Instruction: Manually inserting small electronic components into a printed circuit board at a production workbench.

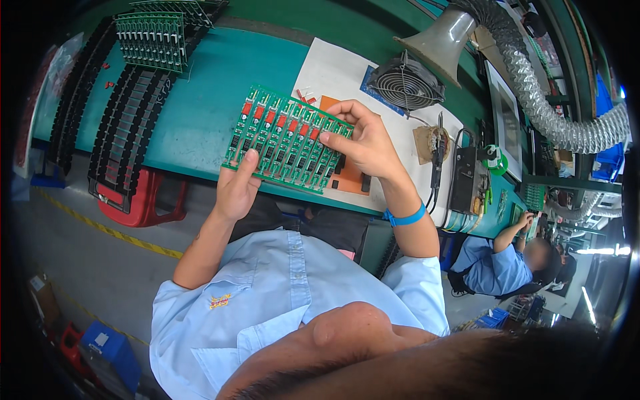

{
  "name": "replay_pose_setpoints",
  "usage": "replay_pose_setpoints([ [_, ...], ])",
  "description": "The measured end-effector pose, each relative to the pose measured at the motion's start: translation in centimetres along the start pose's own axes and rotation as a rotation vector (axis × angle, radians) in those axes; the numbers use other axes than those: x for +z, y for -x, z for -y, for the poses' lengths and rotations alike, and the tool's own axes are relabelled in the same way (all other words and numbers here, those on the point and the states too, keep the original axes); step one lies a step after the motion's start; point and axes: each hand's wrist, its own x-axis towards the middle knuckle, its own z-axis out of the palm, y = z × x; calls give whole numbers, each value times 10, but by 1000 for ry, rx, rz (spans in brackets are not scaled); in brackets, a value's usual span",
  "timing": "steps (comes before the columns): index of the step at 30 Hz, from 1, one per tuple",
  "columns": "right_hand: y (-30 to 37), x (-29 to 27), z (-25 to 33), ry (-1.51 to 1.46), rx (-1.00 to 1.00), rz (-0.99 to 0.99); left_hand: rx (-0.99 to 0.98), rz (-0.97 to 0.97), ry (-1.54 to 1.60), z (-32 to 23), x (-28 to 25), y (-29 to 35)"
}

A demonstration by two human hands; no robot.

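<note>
A green circuit board panel (283,143) is tilted up between my two hands over the bench. Its surface carries several narrow strips with red parts and black chips. My left hand (238,190) grips the near edge, thumb lying on the face. At the right end my right hand (363,140) is closed on the panel, its thumb pressing close to the last red parts, and a blue band is on that wrist. Part of an orange board (350,185) shows beneath the panel on a white sheet. Small red parts (306,97) lie just beyond the far edge.
A black fan (407,83), a soldering iron (438,150) and a black box (463,180) stand to the right, below a funnel hood (440,40) with a silver duct. Black racks (130,120) hold more boards at left. A red stool (143,197) stands below; a co-worker (497,263) sits right.
</note>
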Motion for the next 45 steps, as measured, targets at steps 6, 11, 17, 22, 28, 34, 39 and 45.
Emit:
replay_pose_setpoints([
  [6,0,-5,14,-24,4,4,11,-93,33,-7,10,1],
  [11,5,-26,14,270,-98,-194,21,-62,62,-14,-26,22],
  [17,-2,-28,-10,728,-73,-115,106,-180,34,-30,-21,37],
  [22,-23,-8,-22,747,-273,-81,112,-194,23,-31,-24,39],
  [28,-30,5,-30,752,-347,-74,70,-163,30,-29,-24,42],
  [34,-33,16,-27,749,-403,-83,99,-172,2,-25,-28,39],
  [39,-20,-5,-13,504,-325,-162,106,-186,-10,-25,-21,32],
  [45,16,-23,6,89,-228,-314,45,-90,27,-7,-17,17],
])
